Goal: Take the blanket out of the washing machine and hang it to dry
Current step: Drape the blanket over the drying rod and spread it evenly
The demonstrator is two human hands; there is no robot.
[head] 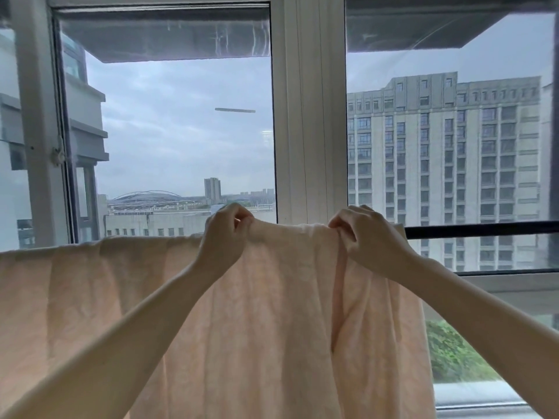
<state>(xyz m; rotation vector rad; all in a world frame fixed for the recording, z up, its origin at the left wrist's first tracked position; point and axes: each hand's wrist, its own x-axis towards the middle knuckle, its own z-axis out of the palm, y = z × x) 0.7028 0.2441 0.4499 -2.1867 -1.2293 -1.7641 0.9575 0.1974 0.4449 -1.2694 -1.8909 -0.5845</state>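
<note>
Where the pale peach blanket drapes over a dark horizontal rail in front of a white window frame, both of the person's hands meet its top edge. The left hand has its fingers curled and pinches a bit of the cloth at the fold line between thumb and fingertips. The right hand does much the same a short way to the right, its fingers bent down over the top edge and gripping the cloth there. Between the two hands the top edge is slightly raised; left of the left hand it sits lower and runs out of the left side of the view. The blanket hangs in long soft folds, with a deeper vertical crease just under the right hand, and its lower part is out of view. Its right side ends just past the right hand, where the bare rail shows and runs on to the right edge. How the rail lies under the cloth between the hands cannot be told. A tall grey building shows through the right pane, and cloudy sky through the left.
</note>
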